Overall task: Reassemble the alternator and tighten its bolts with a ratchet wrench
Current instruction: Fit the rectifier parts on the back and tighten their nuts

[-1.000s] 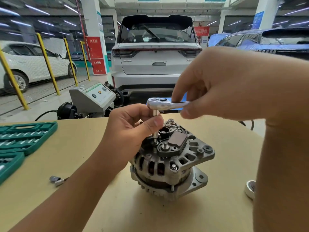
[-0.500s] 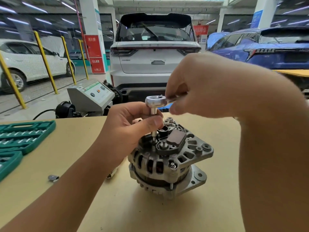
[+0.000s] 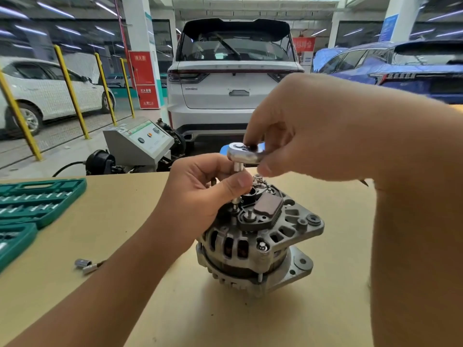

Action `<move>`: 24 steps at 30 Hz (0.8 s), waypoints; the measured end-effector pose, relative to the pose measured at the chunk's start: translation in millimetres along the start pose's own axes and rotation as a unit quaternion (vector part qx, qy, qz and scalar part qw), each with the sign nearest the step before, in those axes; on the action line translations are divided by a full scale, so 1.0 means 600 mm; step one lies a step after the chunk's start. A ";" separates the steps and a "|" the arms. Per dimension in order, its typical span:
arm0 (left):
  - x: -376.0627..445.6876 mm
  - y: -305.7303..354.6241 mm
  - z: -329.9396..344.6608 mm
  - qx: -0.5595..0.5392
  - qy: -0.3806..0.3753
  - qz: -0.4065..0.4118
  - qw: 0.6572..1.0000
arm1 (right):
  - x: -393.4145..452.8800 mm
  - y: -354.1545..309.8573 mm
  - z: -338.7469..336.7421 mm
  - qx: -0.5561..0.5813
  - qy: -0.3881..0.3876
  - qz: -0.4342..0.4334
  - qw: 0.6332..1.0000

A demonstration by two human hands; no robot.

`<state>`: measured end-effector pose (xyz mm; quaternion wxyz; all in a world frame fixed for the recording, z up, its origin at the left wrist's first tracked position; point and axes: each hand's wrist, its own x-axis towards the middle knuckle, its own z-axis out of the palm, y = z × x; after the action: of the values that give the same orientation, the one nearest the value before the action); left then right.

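Note:
A grey metal alternator (image 3: 253, 244) stands upright on the tan table (image 3: 125, 221), its black rear cover facing up. A chrome ratchet wrench (image 3: 244, 154) stands over it on a thin extension shaft (image 3: 236, 171) that reaches down to a bolt at the cover's left edge. My left hand (image 3: 200, 194) pinches the shaft between thumb and fingers. My right hand (image 3: 308, 128) grips the wrench handle just behind the head; the handle itself is hidden under my fingers.
A green socket-set case (image 3: 32, 199) lies open at the table's left edge. Two small loose sockets (image 3: 85, 265) lie near my left forearm. Beyond the table stand a grey machine console (image 3: 139, 144) and parked cars.
My right hand has swung the wrench handle round, so the ratchet head now sits closer under my fingers. My left hand stays on the shaft. The alternator has not moved.

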<state>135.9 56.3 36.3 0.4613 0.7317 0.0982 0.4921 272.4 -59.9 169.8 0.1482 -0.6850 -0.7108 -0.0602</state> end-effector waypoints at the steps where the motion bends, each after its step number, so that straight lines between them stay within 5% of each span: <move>1: 0.000 0.001 -0.003 -0.006 -0.006 -0.002 1.000 | 0.002 0.003 0.003 0.014 0.004 0.008 1.000; 24: -0.001 0.003 -0.013 -0.012 -0.015 -0.020 1.000 | 0.012 0.014 0.013 0.003 -0.005 0.000 1.000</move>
<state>128.8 59.3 38.0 0.4818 0.7310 0.0999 0.4728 279.8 -50.0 163.7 0.1473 -0.6845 -0.7119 -0.0547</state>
